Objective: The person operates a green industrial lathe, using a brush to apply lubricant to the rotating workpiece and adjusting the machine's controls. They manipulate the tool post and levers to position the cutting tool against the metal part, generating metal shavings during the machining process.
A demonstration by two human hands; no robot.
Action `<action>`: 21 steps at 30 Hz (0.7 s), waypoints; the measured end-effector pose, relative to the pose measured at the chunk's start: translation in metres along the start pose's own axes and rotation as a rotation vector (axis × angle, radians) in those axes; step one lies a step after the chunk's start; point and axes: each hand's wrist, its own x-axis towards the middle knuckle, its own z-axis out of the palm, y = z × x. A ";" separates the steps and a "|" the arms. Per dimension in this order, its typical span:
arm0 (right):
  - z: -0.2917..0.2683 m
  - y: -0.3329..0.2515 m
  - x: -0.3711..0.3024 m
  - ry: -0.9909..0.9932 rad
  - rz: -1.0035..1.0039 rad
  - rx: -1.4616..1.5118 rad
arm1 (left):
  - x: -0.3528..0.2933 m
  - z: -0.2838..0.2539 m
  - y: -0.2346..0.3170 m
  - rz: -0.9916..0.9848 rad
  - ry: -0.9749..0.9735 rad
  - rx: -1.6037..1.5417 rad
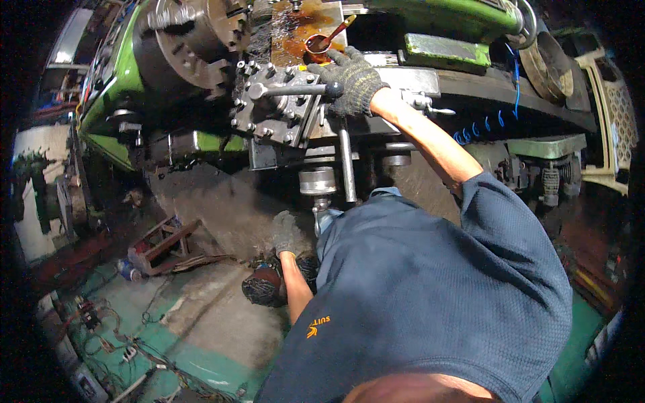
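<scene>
My right hand (pixel 353 82), in a grey knitted glove, reaches over the lathe's carriage with its fingers apart. It lies beside the black ball knob of the tool post lever (pixel 292 89), and its fingertips come close to a small reddish cup (pixel 317 48) of dark liquid. A brush (pixel 340 32) with a red handle leans in that cup. Left of the hand sits the square tool post (pixel 279 107), studded with bolts. Low down, my gloved left hand (pixel 287 233) hangs in front of the machine, fingers stretched out; nothing shows in it.
A big lathe chuck (pixel 185 43) fills the upper left. An oily brown plate (pixel 285 30) lies behind the tool post. A long metal lever (pixel 346 164) slants down toward my body. Cables (pixel 144 359) and a wooden frame (pixel 171 242) lie on the floor at left.
</scene>
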 end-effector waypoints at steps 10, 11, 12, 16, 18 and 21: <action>-0.008 0.010 0.019 0.008 -0.064 0.030 | -0.027 0.011 -0.031 -0.009 0.213 -0.641; -0.015 0.012 0.012 0.062 -0.062 0.060 | -0.031 0.009 -0.013 0.017 0.278 -0.585; -0.021 0.016 0.005 0.116 -0.058 0.090 | -0.034 0.008 0.006 0.004 0.339 -0.525; -0.033 0.006 -0.044 0.231 0.266 0.542 | -0.083 0.000 0.166 0.262 0.417 -0.148; -0.025 -0.002 -0.076 0.076 0.242 1.053 | -0.096 0.007 0.227 0.570 0.414 0.159; -0.012 -0.035 -0.114 -0.203 0.212 1.912 | -0.092 0.036 0.282 0.739 0.179 0.152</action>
